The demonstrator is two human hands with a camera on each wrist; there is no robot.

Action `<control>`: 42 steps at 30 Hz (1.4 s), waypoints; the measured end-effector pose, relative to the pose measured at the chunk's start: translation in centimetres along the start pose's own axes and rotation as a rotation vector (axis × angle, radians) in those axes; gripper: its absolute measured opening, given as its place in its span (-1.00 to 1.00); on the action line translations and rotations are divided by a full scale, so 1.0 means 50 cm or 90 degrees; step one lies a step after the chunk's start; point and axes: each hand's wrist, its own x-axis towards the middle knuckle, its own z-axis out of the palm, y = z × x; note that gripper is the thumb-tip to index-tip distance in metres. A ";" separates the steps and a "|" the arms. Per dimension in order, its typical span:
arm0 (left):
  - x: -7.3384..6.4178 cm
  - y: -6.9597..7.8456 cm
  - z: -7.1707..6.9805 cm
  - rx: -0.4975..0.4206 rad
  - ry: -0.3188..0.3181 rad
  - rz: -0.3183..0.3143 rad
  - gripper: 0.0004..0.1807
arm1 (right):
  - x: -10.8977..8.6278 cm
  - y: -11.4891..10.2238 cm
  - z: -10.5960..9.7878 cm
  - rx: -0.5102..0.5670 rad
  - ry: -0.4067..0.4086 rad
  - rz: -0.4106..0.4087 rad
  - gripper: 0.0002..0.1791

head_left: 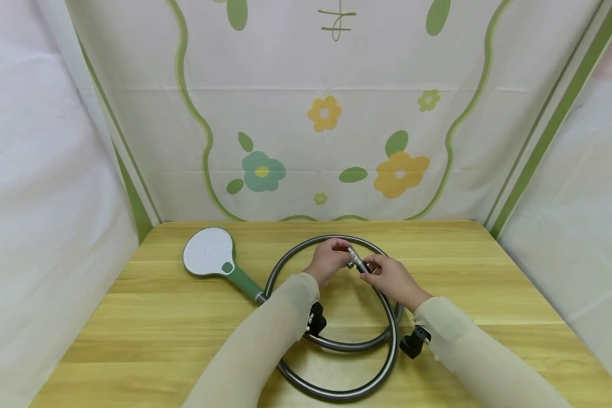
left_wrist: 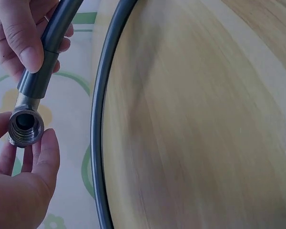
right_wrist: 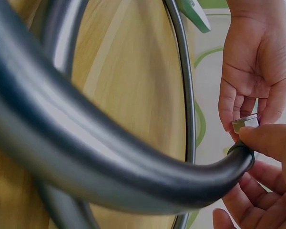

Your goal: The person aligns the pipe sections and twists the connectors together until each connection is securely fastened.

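My left hand (head_left: 330,260) pinches a metal nut (left_wrist: 37,131) at the end of a dark grey shower hose (head_left: 336,395). Its open threaded mouth shows in the left wrist view. Just behind that nut, my right hand (head_left: 391,279) grips the hose's end sleeve (left_wrist: 34,82), thumb on one side and fingers on the other. Both hands are raised over the coiled hose and close together. The hose's other end joins the green handle (head_left: 243,283) of a shower head (head_left: 207,251), which lies on the table at left, white spray face up.
The hose lies in wide overlapping loops across the middle of the wooden table (head_left: 148,340). A white cloth (head_left: 285,73) with printed flowers hangs behind the table's far edge, and pale sheets hang at both sides. Each wrist carries a small black camera (head_left: 415,341).
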 end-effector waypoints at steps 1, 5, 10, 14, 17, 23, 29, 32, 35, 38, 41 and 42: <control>0.002 -0.001 0.000 0.001 0.000 -0.002 -0.74 | 0.001 0.003 0.000 0.001 -0.001 0.002 -0.67; 0.011 -0.008 0.002 0.005 -0.004 -0.011 -0.73 | 0.004 0.011 0.002 0.000 -0.002 0.011 -0.68; 0.022 -0.012 0.002 0.014 -0.018 -0.016 -0.77 | 0.006 0.017 0.001 0.004 -0.004 0.016 -0.70; 0.029 -0.014 0.003 0.033 -0.033 -0.018 -0.81 | 0.012 0.025 0.002 0.015 -0.007 0.021 -0.70; 0.035 -0.018 0.005 0.046 -0.038 -0.022 -0.81 | 0.017 0.033 0.005 0.024 -0.009 0.027 -0.68; 0.038 -0.022 0.006 0.049 -0.039 -0.027 -0.78 | 0.026 0.045 0.013 0.044 0.001 0.051 -0.63; 0.049 -0.032 0.000 0.049 -0.041 -0.049 -0.78 | 0.032 0.044 0.018 0.055 0.004 0.079 -0.66; 0.051 -0.033 -0.001 0.056 -0.044 -0.057 -0.81 | 0.033 0.043 0.019 0.054 0.004 0.084 -0.70; 0.055 -0.036 0.000 0.063 -0.047 -0.060 -0.82 | 0.034 0.044 0.019 0.050 0.003 0.087 -0.72; 0.058 -0.038 0.002 0.072 -0.046 -0.064 -0.81 | 0.038 0.046 0.018 0.047 -0.004 0.089 -0.73; 0.062 -0.041 0.004 0.086 -0.046 -0.062 -0.79 | 0.043 0.051 0.017 0.038 -0.010 0.086 -0.72; 0.063 -0.042 0.005 0.089 -0.046 -0.062 -0.79 | 0.045 0.052 0.017 0.032 -0.012 0.082 -0.72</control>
